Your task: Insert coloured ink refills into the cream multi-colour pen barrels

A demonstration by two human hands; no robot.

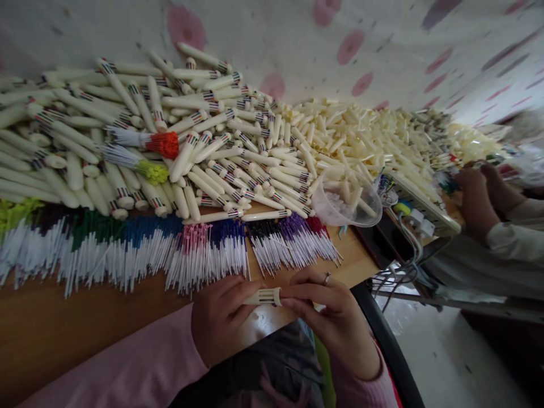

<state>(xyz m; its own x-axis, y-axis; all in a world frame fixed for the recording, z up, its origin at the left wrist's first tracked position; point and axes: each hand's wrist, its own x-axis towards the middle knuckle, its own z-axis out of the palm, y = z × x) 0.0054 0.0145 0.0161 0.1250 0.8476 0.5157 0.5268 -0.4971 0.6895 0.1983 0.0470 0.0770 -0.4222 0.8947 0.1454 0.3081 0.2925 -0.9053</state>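
Observation:
Just above my lap, a cream multicolour pen barrel [264, 296] with slots round its end lies nearly level between my hands. My left hand [221, 310] is closed round the plain part, which its fingers mostly hide. The fingertips of my right hand [329, 306] are pinched at the slotted end; whether they also hold a small part there is hidden. Just beyond the hands, white-stemmed ink refills lie in a row sorted by tip colour, with pink [193, 249], black [267, 243] and purple [297, 241] ones nearest.
Multicolour pens [204, 147] are heaped behind the refills, with two refill bundles [144, 141] on top. Loose cream tubes [340, 130] pile up farther right. A clear plastic bowl [346, 198] stands beside a power strip [419, 201] with cables. Another person's hands [480, 192] are at the right.

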